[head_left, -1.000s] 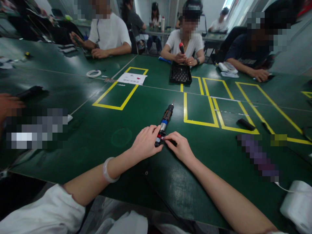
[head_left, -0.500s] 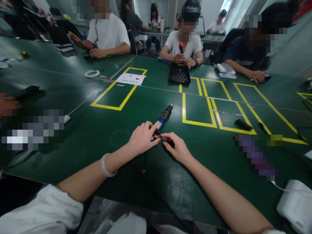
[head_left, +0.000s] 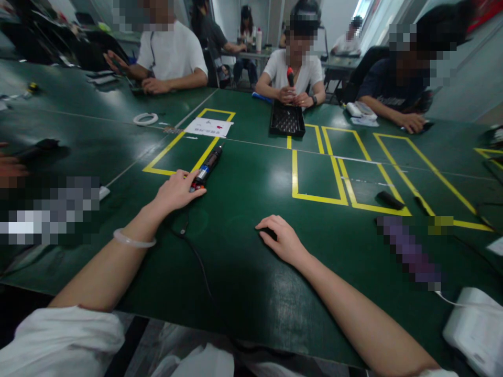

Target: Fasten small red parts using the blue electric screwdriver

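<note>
My left hand (head_left: 178, 189) is closed around the rear end of a dark electric screwdriver (head_left: 209, 165) with a blue and silver band and a thin bit at its far tip. The tool points away from me and slightly right, beside a yellow taped rectangle (head_left: 168, 171). Its black cable (head_left: 198, 256) runs back over the green table (head_left: 236, 251) toward me. My right hand (head_left: 283, 241) rests on the table to the right, away from the tool. Its fingers are loosely curved, the thumb apart from them, with nothing held.
A co-worker across the table holds a red-handled tool (head_left: 290, 77) over a black tray (head_left: 287, 121). A paper sheet (head_left: 208, 127) and a white tape ring (head_left: 145, 119) lie at the far left. On the right are a black cylindrical object (head_left: 390, 199) and a white charger-like block (head_left: 473, 330).
My left hand has carried the electric screwdriver left and away from me, apart from my right hand. The cable shifted left with it. My right hand has stayed nearly in place.
</note>
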A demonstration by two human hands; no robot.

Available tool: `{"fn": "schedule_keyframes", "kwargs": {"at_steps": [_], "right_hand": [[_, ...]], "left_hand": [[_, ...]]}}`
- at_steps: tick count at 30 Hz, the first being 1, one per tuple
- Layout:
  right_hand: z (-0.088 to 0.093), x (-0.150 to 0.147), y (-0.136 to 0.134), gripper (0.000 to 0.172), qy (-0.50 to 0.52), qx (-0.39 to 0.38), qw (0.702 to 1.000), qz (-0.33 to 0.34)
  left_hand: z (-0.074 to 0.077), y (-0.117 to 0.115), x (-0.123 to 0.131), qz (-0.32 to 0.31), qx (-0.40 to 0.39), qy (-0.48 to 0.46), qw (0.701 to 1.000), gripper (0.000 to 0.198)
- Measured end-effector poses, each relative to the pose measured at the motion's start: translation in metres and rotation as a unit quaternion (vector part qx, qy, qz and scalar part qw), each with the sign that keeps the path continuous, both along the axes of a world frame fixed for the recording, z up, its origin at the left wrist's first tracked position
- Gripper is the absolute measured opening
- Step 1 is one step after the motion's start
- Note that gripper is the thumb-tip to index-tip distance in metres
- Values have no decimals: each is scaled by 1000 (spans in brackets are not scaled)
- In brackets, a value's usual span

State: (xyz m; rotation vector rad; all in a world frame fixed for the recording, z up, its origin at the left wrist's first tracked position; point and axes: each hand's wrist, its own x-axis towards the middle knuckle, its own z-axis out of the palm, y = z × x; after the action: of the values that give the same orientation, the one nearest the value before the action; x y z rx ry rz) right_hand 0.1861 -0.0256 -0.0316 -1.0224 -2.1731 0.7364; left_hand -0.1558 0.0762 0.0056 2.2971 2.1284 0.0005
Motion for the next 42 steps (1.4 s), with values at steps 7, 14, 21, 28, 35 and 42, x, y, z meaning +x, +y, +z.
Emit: {"fn": "schedule_keyframes", "kwargs": {"at_steps": [7, 14, 21, 28, 35, 42], "right_hand": [[1, 0, 1, 17, 5, -5, 1000, -1], [1, 0, 1, 16, 5, -10, 1000, 0], [2, 1, 0, 17, 6, -10, 1000, -1], [2, 0, 2, 13, 8, 4, 1000, 13], [0, -1, 2, 10, 4, 4, 1000, 8], [-1, -1, 2, 15, 31, -30, 999, -24]], "left_hand": [[2, 31, -67, 75, -42, -17, 996, 77], [10, 18, -55, 101, 53, 56, 992, 69], [20, -1, -34, 87, 63, 101, 989, 48], [36, -2, 7, 61, 97, 10, 993, 41], [26, -47, 94, -165, -117, -343, 917, 35], [9, -72, 124, -248, -223, -394, 856, 35]]}}
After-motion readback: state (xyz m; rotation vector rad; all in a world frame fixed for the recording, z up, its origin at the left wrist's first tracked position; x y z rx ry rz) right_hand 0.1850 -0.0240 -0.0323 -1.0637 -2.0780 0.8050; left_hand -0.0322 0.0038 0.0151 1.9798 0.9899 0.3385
